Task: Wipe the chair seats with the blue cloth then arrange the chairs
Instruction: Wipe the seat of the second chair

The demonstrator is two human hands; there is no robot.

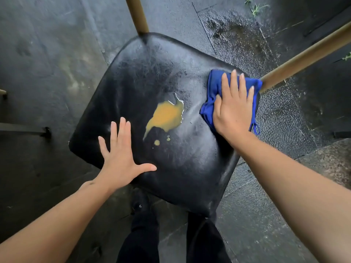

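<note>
The task looks to be at an early stage. A glossy black padded chair seat (152, 114) fills the middle of the head view, and an orange-yellow puddle of spilled liquid (165, 116) lies near the centre of that seat, with a few small drops just below it, all unwiped. The folded blue microfibre cloth (212, 92) sits on the seat's far right edge, beside a tan metal chair post (303, 54). The right hand (233, 109) presses flat on top of the cloth, fingers (234, 82) extended and slightly spread, pinning it to the seat, not gripping it. The left hand (121, 158) rests on the seat's near left part, fingers splayed wide, holding nothing and apparently steadying the chair. The sheen on the seat around the cloth may be wiped wetness, though blur makes this uncertain. The spill remains to be cleared. No other whole chair is visible, so wiping further seats and arranging the chairs seem still ahead.
</note>
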